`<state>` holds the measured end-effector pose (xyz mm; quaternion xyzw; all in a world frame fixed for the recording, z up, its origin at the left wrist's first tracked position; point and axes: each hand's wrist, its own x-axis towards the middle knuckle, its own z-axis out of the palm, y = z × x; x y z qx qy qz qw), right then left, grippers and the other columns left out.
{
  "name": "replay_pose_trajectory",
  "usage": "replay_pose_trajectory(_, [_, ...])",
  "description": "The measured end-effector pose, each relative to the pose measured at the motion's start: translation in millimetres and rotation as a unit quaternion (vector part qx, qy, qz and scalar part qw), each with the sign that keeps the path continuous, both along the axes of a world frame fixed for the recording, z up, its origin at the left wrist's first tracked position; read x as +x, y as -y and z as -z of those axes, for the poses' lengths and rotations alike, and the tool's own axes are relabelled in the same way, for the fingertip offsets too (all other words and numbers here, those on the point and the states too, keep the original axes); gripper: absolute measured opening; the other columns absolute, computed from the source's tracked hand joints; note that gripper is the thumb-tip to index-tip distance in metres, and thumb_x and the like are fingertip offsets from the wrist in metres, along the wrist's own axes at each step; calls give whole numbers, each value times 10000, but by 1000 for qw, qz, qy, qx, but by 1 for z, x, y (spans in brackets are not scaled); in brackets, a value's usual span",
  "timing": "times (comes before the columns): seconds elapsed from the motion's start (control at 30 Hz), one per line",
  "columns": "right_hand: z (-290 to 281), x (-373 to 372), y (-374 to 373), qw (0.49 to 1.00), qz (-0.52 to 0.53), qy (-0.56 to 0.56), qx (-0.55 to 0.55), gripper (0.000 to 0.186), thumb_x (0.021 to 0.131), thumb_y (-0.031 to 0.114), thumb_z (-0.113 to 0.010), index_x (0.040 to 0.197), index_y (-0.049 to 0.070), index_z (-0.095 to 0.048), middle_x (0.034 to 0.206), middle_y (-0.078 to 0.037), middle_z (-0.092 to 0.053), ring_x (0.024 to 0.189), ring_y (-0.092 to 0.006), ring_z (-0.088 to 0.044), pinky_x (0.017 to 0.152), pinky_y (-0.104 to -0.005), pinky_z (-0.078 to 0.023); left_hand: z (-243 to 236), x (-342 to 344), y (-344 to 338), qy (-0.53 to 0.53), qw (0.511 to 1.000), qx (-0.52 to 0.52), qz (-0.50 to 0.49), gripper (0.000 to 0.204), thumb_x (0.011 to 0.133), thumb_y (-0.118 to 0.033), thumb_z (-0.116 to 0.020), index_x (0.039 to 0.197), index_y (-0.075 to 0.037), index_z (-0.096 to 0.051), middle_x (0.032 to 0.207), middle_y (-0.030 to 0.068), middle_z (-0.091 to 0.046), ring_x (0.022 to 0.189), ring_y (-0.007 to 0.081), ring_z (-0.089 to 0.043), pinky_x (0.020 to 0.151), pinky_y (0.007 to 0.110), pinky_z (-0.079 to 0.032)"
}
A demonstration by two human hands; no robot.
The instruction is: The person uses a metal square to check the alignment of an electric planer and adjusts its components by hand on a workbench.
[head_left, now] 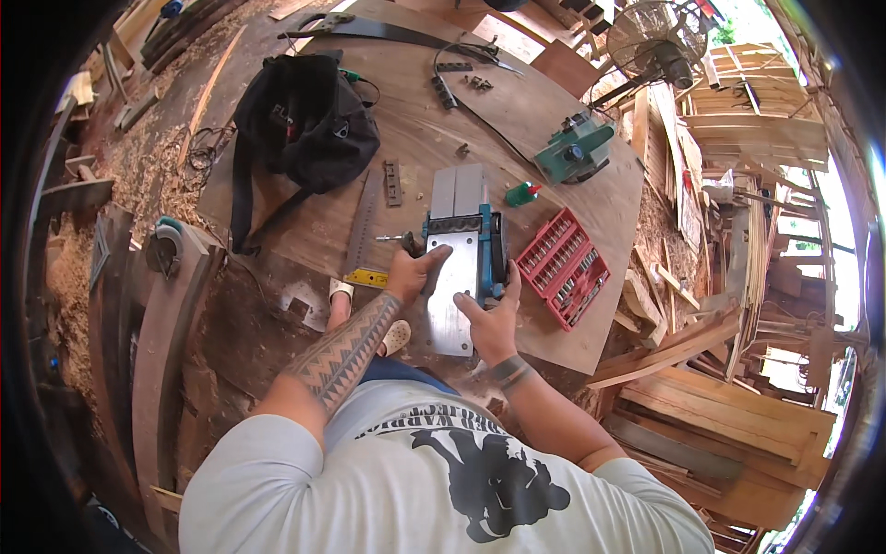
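Note:
Both my hands grip a blue electric planer, turned over so its shiny metal sole plate point(450, 300) faces up. My left hand point(413, 274) holds its left side, with the thumb at the plate's edge. My right hand point(492, 325) is wrapped round the right side, its thumb lying on the plate and its fingers along the body. The hidden underside keeps me from seeing all the fingers. A thin metal rod with a dark end point(403, 240) sticks out left beside my left hand. The planer's far grey plate point(459, 189) extends over the wooden board.
Right of the planer lies an open red bit case point(563, 268), with a small green bottle point(522, 193) and a green power tool point(574, 148) beyond. To the left are a yellow-ended square point(366, 277) and a black bag point(309, 125). A fan point(660, 46) stands far right.

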<state>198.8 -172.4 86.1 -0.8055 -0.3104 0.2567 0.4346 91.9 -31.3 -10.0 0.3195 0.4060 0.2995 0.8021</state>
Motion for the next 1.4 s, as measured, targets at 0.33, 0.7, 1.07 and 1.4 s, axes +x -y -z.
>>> replay_pose_trajectory(0.33, [18, -15, 5, 991, 25, -121, 57, 1200, 793, 137, -915, 1668, 70, -97, 1561, -227, -311, 1382, -318, -456, 1171, -432, -413, -19, 4, -32, -326, 914, 207, 121, 981, 809, -758, -795, 1242, 110, -649, 1188, 312, -728, 1155, 432, -709, 1005, 471, -543])
replay_pose_trajectory(0.7, [-30, 66, -68, 952, -124, 274, 65, 548, 993, 302, -731, 1437, 34, -556, 1385, -189, -573, 1295, -344, -529, 1160, -457, -369, 9, -94, -98, -428, 830, 337, 120, 533, 967, -521, -743, 1141, -18, -719, 1177, 256, -737, 1136, 399, -705, 971, 476, -548])
replay_pose_trajectory(1.07, [3, 78, -104, 977, -105, 166, 78, 245, 1040, 129, -590, 1221, 31, -722, 1204, -178, -720, 1147, -344, -681, 1023, -412, -510, 5, -185, -135, -513, 657, 523, 178, 246, 925, -295, -739, 1072, -116, -655, 1134, 118, -648, 1104, 374, -663, 878, 510, -537])
replay_pose_trajectory(1.4, [9, 90, -98, 981, -139, 77, 111, 285, 1004, 34, -554, 1279, 39, -628, 1251, -146, -679, 1158, -272, -656, 1038, -380, -484, -13, -152, -49, -416, 542, 707, 180, 397, 882, -289, -774, 1241, -182, -643, 1312, 84, -584, 1258, 339, -528, 1016, 452, -435])
